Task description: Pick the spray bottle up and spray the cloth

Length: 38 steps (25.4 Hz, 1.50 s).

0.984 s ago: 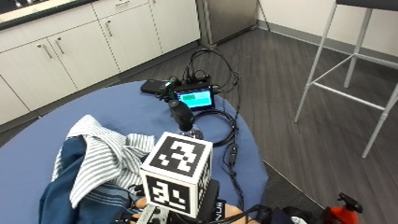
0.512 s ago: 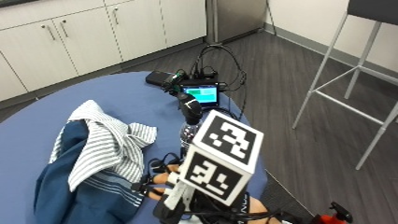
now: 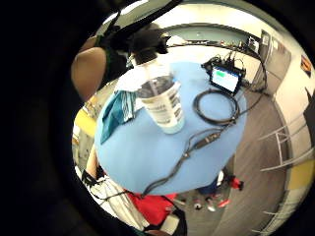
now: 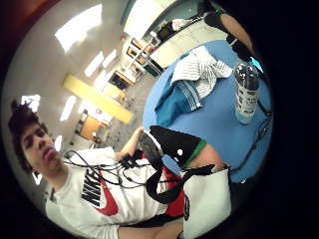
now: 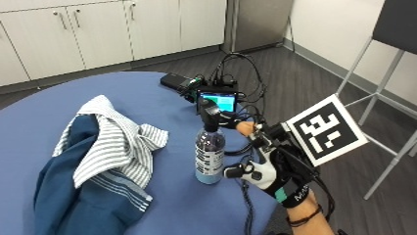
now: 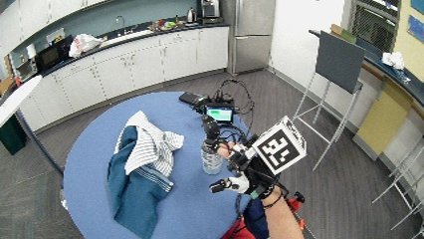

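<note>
Beside the striped cloth [image 5: 110,147] on the round blue table [image 5: 39,105] stands the spray bottle [image 5: 210,149], upright, rigid clear plastic, likely light and smooth; grasp mid-body, finger reaching trigger. Gloved right hand [image 5: 277,171] alongside, fingers relaxed, holding nothing

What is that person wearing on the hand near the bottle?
The right hand wears a black glove with white plastic parts on the palm side, white lettering and a green band at the cuff. A dark band circles the wrist below it. The forearm is bare.

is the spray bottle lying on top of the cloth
No, the spray bottle stands upright on the bare blue table, apart from the cloth.
</note>
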### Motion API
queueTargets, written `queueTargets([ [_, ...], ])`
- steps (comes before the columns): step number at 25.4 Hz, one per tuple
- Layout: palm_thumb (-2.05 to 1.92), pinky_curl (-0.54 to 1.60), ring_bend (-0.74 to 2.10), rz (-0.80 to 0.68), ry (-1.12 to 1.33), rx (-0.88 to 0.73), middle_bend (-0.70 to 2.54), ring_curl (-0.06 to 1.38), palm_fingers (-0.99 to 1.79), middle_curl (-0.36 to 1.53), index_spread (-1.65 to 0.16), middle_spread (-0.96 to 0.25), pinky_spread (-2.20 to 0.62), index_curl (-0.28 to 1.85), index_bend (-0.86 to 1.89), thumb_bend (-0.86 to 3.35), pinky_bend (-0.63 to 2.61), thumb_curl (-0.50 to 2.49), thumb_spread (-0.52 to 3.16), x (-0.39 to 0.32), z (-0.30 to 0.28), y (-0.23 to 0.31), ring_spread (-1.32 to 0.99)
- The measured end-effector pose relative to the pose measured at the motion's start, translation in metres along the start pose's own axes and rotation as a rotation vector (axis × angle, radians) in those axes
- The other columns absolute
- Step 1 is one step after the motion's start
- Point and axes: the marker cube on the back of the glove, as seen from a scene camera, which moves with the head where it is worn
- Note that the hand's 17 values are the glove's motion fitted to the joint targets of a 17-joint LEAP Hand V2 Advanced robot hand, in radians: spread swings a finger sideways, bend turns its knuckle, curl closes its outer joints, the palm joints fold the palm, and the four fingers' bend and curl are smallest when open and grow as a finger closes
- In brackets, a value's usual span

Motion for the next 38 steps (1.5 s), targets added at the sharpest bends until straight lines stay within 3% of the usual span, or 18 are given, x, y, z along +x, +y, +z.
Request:
queueTargets([
  [6, 0.43, 0.28, 0.29, 0.211, -0.184, 0.151, 0.32, 0.29, 0.67, 0.35, -0.36, -0.05, 0.12, 0.21, 0.11, -0.03, 0.52, 0.24, 1.00, 0.053, 0.012, -0.001, 0.00],
  [15, 0.48, 0.30, 0.33, 0.360, -0.511, 0.075, 0.33, 0.31, 0.69, 0.36, -0.36, -0.05, 0.11, 0.19, 0.07, -0.01, 0.56, 0.27, 0.94, 0.094, 0.069, 0.004, -0.01],
  [28, 0.82, 0.29, 0.51, 0.431, -0.464, 0.327, 0.30, 0.37, 1.00, 0.38, -0.30, -0.10, 0.06, 0.20, 0.12, 0.09, 0.54, 0.36, 0.89, 0.117, 0.079, 0.031, -0.10],
  [32, 0.89, 0.30, 0.54, 0.409, -0.499, 0.258, 0.28, 0.39, 1.07, 0.39, -0.28, -0.09, 0.04, 0.22, 0.12, 0.09, 0.52, 0.40, 0.84, 0.110, 0.066, 0.015, -0.10],
  [38, 0.92, 0.32, 0.56, 0.362, -0.516, -0.026, 0.28, 0.41, 1.12, 0.40, -0.27, -0.08, -0.01, 0.24, 0.11, 0.04, 0.54, 0.45, 0.76, 0.069, 0.045, -0.061, -0.10],
])
